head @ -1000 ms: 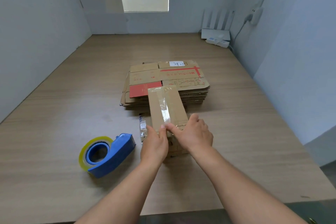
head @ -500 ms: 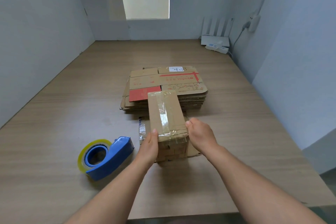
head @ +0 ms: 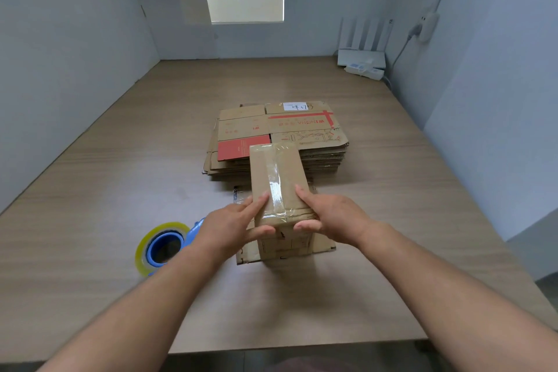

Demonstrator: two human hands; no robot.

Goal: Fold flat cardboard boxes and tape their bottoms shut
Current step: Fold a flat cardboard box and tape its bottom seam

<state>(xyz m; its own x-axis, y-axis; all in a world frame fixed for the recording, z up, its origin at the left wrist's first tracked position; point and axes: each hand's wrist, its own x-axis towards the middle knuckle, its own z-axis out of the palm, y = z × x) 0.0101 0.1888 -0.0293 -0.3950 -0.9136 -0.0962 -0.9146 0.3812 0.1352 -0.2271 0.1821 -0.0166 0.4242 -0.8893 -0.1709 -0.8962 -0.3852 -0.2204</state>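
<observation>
Box: rectangular corrugated cardboard, glossy tape

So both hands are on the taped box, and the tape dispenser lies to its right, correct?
Not quite: in the head view the tape dispenser lies to the left of the taped box. The left hand and right hand are both on the box.

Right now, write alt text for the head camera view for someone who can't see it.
A left hand and right hand press on the taped upper face of a cardboard box on a wooden table, either side of the clear tape strip. Behind lies a stack of flat boxes; a blue tape dispenser sits left.
</observation>
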